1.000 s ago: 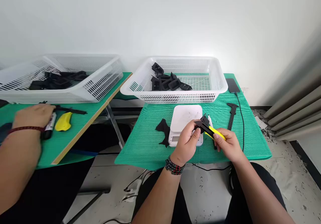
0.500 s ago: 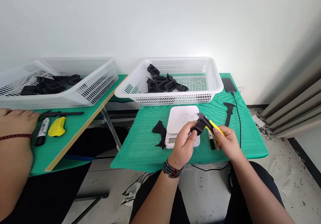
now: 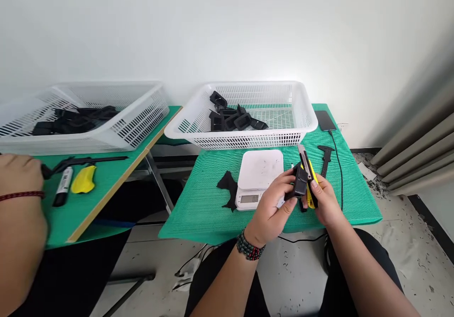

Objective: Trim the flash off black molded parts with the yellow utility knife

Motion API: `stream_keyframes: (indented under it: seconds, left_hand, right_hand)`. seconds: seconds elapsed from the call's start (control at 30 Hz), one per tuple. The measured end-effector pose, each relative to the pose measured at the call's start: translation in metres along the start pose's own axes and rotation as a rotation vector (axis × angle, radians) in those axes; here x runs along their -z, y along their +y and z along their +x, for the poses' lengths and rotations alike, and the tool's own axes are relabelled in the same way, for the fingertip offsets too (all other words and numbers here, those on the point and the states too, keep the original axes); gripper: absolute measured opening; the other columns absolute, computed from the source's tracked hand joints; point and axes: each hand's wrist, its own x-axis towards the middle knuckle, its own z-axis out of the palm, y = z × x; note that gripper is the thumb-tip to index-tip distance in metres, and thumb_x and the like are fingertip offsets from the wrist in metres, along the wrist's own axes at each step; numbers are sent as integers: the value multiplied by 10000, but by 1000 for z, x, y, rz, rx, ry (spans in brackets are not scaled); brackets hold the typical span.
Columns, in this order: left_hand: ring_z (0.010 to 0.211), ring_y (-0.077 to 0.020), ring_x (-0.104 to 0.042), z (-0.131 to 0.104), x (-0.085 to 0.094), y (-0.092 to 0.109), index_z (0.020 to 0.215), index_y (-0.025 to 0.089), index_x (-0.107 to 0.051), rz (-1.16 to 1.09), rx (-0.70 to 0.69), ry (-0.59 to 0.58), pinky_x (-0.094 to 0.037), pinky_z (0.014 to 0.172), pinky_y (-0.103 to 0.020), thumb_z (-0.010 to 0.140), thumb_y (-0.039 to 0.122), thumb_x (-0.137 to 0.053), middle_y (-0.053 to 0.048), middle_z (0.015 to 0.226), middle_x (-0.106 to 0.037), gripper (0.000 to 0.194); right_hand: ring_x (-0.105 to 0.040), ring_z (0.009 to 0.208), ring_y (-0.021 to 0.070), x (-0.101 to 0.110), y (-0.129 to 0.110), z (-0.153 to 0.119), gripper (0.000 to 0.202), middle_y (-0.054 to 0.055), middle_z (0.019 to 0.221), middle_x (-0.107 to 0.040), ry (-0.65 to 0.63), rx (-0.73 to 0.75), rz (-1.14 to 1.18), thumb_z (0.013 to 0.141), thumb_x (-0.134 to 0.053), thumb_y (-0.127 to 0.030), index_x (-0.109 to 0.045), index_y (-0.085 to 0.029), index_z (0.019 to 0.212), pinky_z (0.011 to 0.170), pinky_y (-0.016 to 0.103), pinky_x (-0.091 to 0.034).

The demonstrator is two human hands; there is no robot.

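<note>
Between the thumb and fingers of my left hand (image 3: 272,208) is a black plastic part (image 3: 299,182), held up over the front right of the green-covered table. My right hand (image 3: 325,201) grips a yellow and black utility knife (image 3: 309,177), its blade pointing up and away from me. Knife and part are close side by side; whether they touch I cannot tell. Just behind my left hand sits a white digital scale (image 3: 261,170) with its display lit. A marker lies partly hidden beneath my hands.
Behind the scale stands a white basket (image 3: 248,139) with several black parts (image 3: 234,117). A black caliper (image 3: 325,158) and a dark flat device (image 3: 324,120) with a cable lie right. Ragged black scrap (image 3: 229,189) lies left. A co-worker's hand (image 3: 21,180) is at the neighbouring table.
Both hands have turned the part and the knife. The knife's blade now points upward instead of left across the part. The part has shifted right, uncovering the scale's display.
</note>
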Motion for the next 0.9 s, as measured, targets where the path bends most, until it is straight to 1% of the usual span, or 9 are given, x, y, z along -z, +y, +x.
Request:
stream_keyframes:
  seconds: [0.1, 0.17, 0.23, 0.37, 0.43, 0.57, 0.67, 0.83, 0.9]
  left_hand:
    - [1517, -328, -376, 0, -4, 2, 1020, 218, -724, 95, 14, -77, -318, 1250, -541, 973, 546, -595, -131, 1415, -629, 355]
    - [1504, -348, -379, 0, -6, 4, 983, 217, -734, 118, 28, -90, -317, 1244, -548, 926, 693, -559, -141, 1408, -625, 511]
    - [1471, -348, -411, 1, -9, 4, 921, 219, -743, 130, 44, -70, -328, 1231, -541, 926, 749, -483, -144, 1373, -637, 590]
    - [1288, -299, -563, 4, -14, 2, 774, 212, -700, 193, 92, 63, -425, 1136, -487, 1020, 559, -469, -130, 1181, -700, 485]
    - [1186, -273, -611, 5, -17, -1, 840, 206, -694, 224, 108, 146, -476, 1068, -456, 1030, 466, -489, -125, 1139, -705, 382]
    - [1143, -257, -621, 6, -18, -8, 1023, 204, -678, 273, 136, 287, -495, 1024, -429, 1021, 367, -508, -113, 1134, -693, 236]
    - [1036, -253, -621, 6, -15, -11, 962, 204, -662, 310, 160, 327, -502, 938, -403, 1015, 376, -515, -90, 1010, -687, 232]
    - [770, -198, -586, 6, -7, -9, 931, 202, -611, 184, 293, 358, -471, 718, -316, 1046, 471, -438, -33, 804, -624, 340]
    - [749, -188, -575, 6, -3, -8, 925, 202, -601, 151, 313, 374, -458, 697, -300, 1045, 506, -430, -22, 785, -610, 369]
  right_hand:
    - [-486, 408, 108, -3, 3, -1, 589, -65, 589, -567, 33, -15, 47, 721, -793, -701, -583, -227, 1002, 374, 234, -404]
    - [-463, 403, 93, -4, 3, -1, 565, -78, 606, -552, 87, -19, 51, 716, -825, -641, -570, -234, 1013, 356, 224, -404]
    - [-463, 410, 84, -5, 3, -1, 537, -82, 622, -554, 122, -17, 33, 699, -862, -571, -568, -233, 995, 351, 214, -408]
    - [-502, 415, 90, -7, 1, -1, 486, -78, 620, -569, 130, 21, -102, 676, -893, -503, -572, -223, 911, 372, 227, -451]
    - [-509, 406, 94, -8, 0, -2, 456, -77, 615, -569, 127, 50, -170, 699, -878, -498, -566, -224, 886, 380, 236, -458]
    - [-525, 405, 113, -9, -2, -5, 432, -72, 609, -566, 130, 97, -273, 738, -839, -516, -579, -231, 931, 377, 251, -457]
    - [-532, 415, 119, -9, -2, -7, 410, -62, 608, -565, 95, 114, -341, 774, -807, -530, -604, -225, 957, 389, 256, -466]
    - [-560, 445, 110, -7, -3, -9, 399, 9, 789, -677, 18, 130, -336, 846, -730, -577, -625, -211, 966, 412, 258, -470]
    - [-553, 442, 113, -6, -4, -9, 389, 0, 743, -657, -21, 129, -328, 878, -694, -589, -624, -212, 947, 417, 258, -459]
